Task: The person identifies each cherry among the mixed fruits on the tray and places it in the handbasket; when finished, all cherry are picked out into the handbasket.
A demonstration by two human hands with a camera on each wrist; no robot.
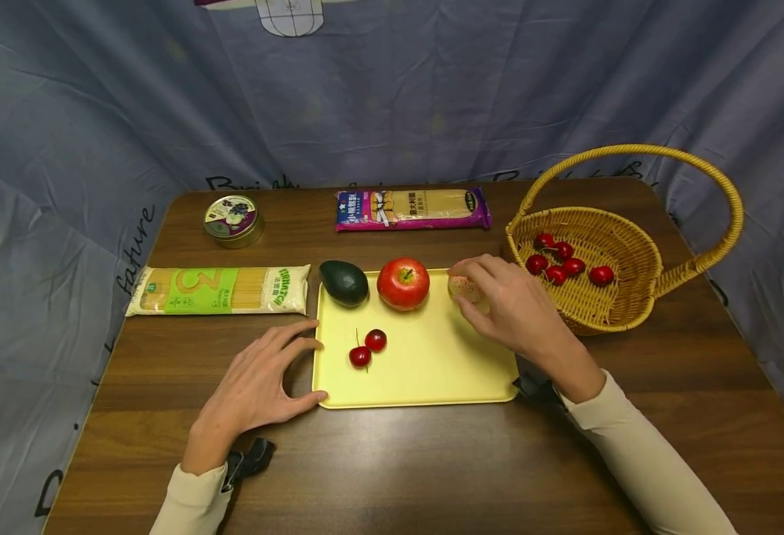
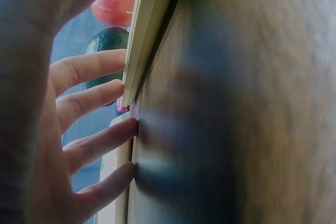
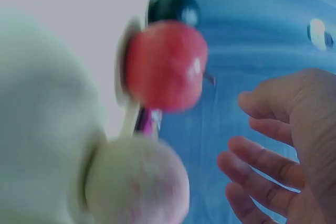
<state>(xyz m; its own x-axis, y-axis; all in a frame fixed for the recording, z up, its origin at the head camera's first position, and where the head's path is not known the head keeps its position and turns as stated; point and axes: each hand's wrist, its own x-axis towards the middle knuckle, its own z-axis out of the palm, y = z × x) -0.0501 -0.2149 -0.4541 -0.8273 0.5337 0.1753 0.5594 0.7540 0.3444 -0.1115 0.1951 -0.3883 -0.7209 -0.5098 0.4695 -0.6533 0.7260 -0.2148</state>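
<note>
My left hand [image 1: 258, 379] rests at the left edge of a pale yellow tray [image 1: 432, 371], fingers spread, thumb and fingertips touching its rim [image 2: 152, 19]. On the tray lie a dark green avocado [image 1: 343, 283], a red apple [image 1: 403, 284] and two cherries [image 1: 360, 357]. A round, pale pinkish peach [image 3: 139, 182] sits at the tray's far right, partly hidden by my right hand [image 1: 508, 305] in the head view. In the right wrist view that hand hovers above the peach, apart from it, with loosely bent fingers and nothing in them.
A wicker basket [image 1: 622, 297] with a tall handle holds several cherries [image 1: 555, 275], close on the right of the tray. Behind the tray lies a purple pasta packet [image 1: 425, 208]. A green-labelled pasta packet [image 1: 221, 290] and a round tin [image 1: 233, 221] are on the left.
</note>
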